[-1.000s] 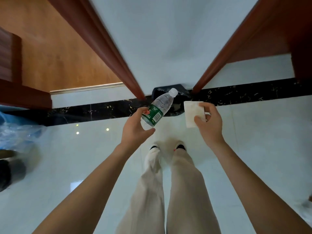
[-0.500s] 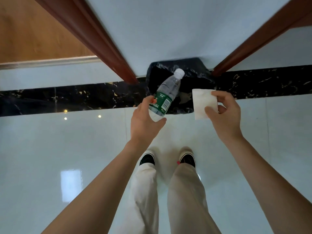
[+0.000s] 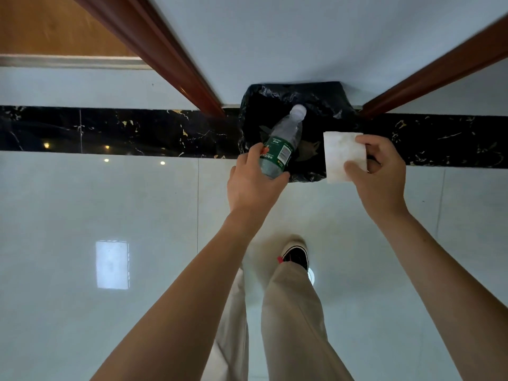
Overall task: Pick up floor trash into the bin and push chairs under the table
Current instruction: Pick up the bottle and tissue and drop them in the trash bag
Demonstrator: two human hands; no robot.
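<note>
Here the person stands on a glossy pale tiled floor (image 3: 110, 215), looking down at both outstretched bare arms. The left hand (image 3: 251, 185) is wrapped around the lower end of a clear plastic bottle (image 3: 283, 144) with a green label, thumb on one side and fingers curled round the other; the bottle tilts up and away so that its white cap (image 3: 298, 111) lies over the dark opening of a bin (image 3: 324, 105) lined with a black plastic bag. The right hand (image 3: 380, 174) pinches a white square of tissue (image 3: 342, 155) between the thumb and the bent fingers, holding it flat and facing the camera, its left edge over the right rim of the bin. The bottle and the tissue are close beside each other but apart. The bin sits on a band of black marble with gold veins (image 3: 137, 130) that crosses the floor from side to side, against a pale wall panel (image 3: 275, 37) framed by two reddish-brown wooden mouldings (image 3: 154, 45) that slant toward it from left and right. A wood-toned surface (image 3: 55, 26) fills the upper left corner. Below the hands, beige trousers (image 3: 297, 325) and one dark shoe with a white toe (image 3: 295, 253) stand on the tile, a short way back from the bin. Bright reflections of lights dot the floor at the left.
</note>
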